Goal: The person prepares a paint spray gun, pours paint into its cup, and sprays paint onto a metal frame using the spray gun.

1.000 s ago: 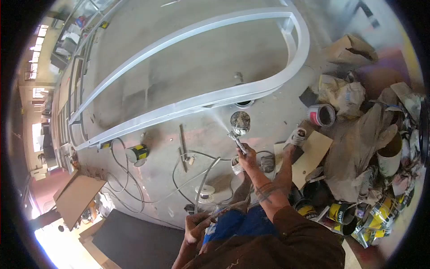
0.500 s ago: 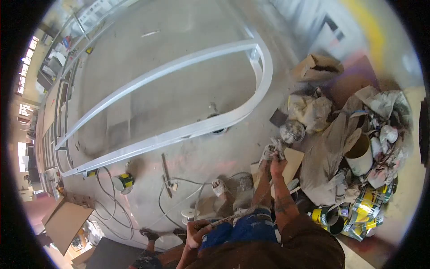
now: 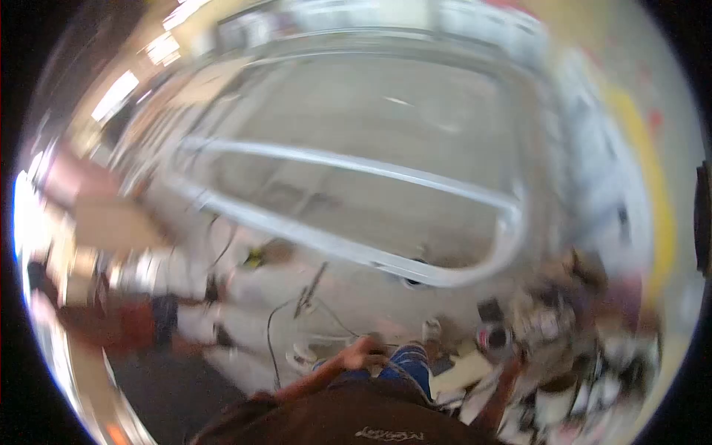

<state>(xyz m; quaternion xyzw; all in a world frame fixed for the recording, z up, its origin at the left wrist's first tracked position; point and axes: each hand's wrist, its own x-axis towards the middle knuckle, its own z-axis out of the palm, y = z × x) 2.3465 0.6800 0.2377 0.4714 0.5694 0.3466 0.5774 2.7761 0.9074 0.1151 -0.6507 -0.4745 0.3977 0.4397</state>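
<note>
My left hand (image 3: 361,354) is closed in front of my waist, around what looks like the hose (image 3: 404,372) that runs across my shorts. Low on the right, my right hand (image 3: 513,365) is smeared by motion beside the open can (image 3: 495,338); its fingers and anything in them cannot be made out. Beyond my feet, a long frame of white metal (image 3: 319,234) with a rounded right end lies above the floor.
Another person (image 3: 130,322) is at the lower left, near a dark board (image 3: 174,382). Crumpled sheets and containers (image 3: 552,319) are heaped at the right. A cable (image 3: 271,337) and a thin bar (image 3: 311,289) lie on the floor.
The view has swung, and the frame's rounded end is lower. The spray gun seen earlier in my right hand no longer shows clearly. More of the other person has come into view at left.
</note>
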